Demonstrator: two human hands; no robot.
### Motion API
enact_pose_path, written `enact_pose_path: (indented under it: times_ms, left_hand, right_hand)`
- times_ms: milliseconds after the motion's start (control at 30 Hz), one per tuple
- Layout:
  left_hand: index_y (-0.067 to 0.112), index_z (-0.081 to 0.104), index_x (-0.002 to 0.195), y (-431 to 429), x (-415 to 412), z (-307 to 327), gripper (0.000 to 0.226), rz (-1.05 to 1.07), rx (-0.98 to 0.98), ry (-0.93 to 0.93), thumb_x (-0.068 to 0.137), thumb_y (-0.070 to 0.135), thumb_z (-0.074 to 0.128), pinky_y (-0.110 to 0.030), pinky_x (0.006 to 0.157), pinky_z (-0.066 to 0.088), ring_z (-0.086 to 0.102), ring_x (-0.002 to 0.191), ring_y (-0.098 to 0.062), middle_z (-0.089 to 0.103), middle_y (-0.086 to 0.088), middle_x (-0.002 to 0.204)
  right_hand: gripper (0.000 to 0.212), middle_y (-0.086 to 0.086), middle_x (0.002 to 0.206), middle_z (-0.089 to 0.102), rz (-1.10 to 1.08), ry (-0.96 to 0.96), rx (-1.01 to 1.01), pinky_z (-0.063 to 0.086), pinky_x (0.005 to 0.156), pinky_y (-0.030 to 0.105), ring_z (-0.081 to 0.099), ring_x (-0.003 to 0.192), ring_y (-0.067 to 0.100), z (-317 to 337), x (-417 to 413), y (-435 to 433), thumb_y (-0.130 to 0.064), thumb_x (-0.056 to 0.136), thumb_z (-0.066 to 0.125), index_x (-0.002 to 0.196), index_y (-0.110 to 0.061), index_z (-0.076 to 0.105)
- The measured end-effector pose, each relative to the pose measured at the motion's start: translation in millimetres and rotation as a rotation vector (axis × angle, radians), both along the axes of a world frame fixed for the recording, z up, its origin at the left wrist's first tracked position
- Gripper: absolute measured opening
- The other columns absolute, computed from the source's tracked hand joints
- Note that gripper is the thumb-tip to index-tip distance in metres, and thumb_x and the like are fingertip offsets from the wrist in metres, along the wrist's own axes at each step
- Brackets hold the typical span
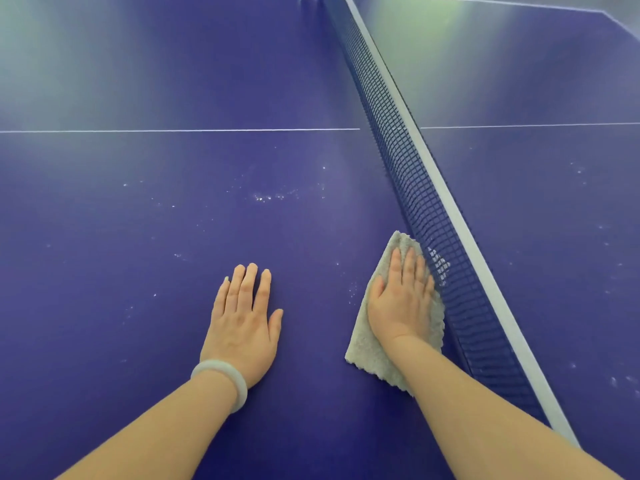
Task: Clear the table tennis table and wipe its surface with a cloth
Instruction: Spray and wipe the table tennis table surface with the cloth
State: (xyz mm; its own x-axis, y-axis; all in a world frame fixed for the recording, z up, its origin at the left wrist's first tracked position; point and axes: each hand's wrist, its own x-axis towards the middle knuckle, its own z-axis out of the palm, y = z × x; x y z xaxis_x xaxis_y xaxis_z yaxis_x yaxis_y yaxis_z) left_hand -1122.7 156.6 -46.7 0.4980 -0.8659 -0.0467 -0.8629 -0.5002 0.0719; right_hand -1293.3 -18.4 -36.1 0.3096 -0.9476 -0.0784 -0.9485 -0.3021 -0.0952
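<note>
Spanning the view: blue table tennis table [138, 220], white specks on near half. Net [429, 216] runs far-left to near-right. Grey cloth [367, 351] lies against net base, right hand [401, 306] pressing it flat, fingers straight. Left hand [242, 323] flat on table, ungripped; pale bangle [221, 379] at wrist.
</note>
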Motion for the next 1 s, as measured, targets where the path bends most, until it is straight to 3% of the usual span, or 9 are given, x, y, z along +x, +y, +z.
enact_pose_path:
  times_ms: [100,200,333,567,633,800,1000]
  left_hand:
    - [0.008,0.036,0.150,-1.9,0.0,1.8,0.064,0.006,-0.006,-0.018,0.098,0.044,0.023,-0.044,0.118,0.014,0.027,0.146,-0.031,0.034,-0.014,0.155]
    - [0.009,0.037,0.150,-2.2,-0.8,2.0,0.064,0.022,-0.005,-0.020,0.098,0.044,0.024,-0.040,0.120,0.009,0.027,0.146,-0.029,0.034,-0.012,0.155]
    - [0.012,0.035,0.151,-2.4,-2.1,6.7,0.064,0.045,0.004,0.000,0.098,0.045,0.022,-0.035,0.120,0.003,0.023,0.147,-0.026,0.033,-0.010,0.156]
    - [0.014,0.034,0.151,-2.4,-1.4,11.3,0.067,0.063,0.035,0.030,0.101,0.051,0.007,-0.032,0.120,0.002,0.021,0.146,-0.024,0.033,-0.007,0.155]
    - [0.014,0.034,0.151,-3.4,-1.4,11.5,0.067,0.063,0.037,0.035,0.101,0.051,0.008,-0.033,0.120,0.003,0.021,0.146,-0.024,0.033,-0.007,0.155]
    - [0.015,0.033,0.151,-4.8,-1.0,12.4,0.066,0.062,0.037,0.032,0.102,0.049,0.007,-0.036,0.119,0.007,0.022,0.146,-0.024,0.034,-0.006,0.155]
    - [0.014,0.035,0.151,-3.7,-0.7,11.5,0.065,0.053,0.044,0.014,0.103,0.045,0.005,-0.037,0.118,0.010,0.022,0.146,-0.024,0.035,-0.007,0.155]
  right_hand:
    - [0.064,0.005,0.165,-0.007,-0.019,-0.054,0.031,0.006,0.124,0.044,-0.003,0.152,0.022,1.3,25.9,-40.5,-0.036,0.100,0.015,0.157,-0.016,-0.005]
    - [0.063,0.002,0.165,-0.010,0.254,-0.048,0.040,-0.006,0.123,0.043,-0.013,0.151,0.018,1.2,41.0,-48.7,-0.034,0.101,0.018,0.157,-0.019,-0.005]
    - [0.062,-0.007,0.163,-0.014,0.493,-0.079,0.054,-0.009,0.123,0.041,-0.018,0.150,0.012,0.0,14.3,-24.0,-0.037,0.102,0.019,0.157,-0.024,-0.006]
    - [0.061,0.000,0.165,-0.010,0.196,-0.104,0.040,-0.006,0.123,0.037,-0.011,0.151,0.016,-0.9,42.2,-79.2,-0.037,0.103,0.015,0.157,-0.019,-0.006]
    - [0.062,0.003,0.165,-0.010,0.207,-0.092,0.030,-0.006,0.123,0.040,-0.011,0.151,0.019,-0.2,65.8,-90.1,-0.036,0.102,0.014,0.157,-0.017,-0.005]
    - [0.061,0.000,0.165,-0.007,0.475,-0.070,0.037,-0.007,0.123,0.042,-0.012,0.151,0.016,-6.8,78.3,-75.1,-0.038,0.102,0.016,0.157,-0.021,-0.004]
    - [0.061,0.003,0.166,-0.007,0.225,-0.114,0.052,-0.001,0.123,0.040,-0.007,0.152,0.018,2.7,96.4,-148.3,-0.036,0.103,0.018,0.158,-0.016,0.001]
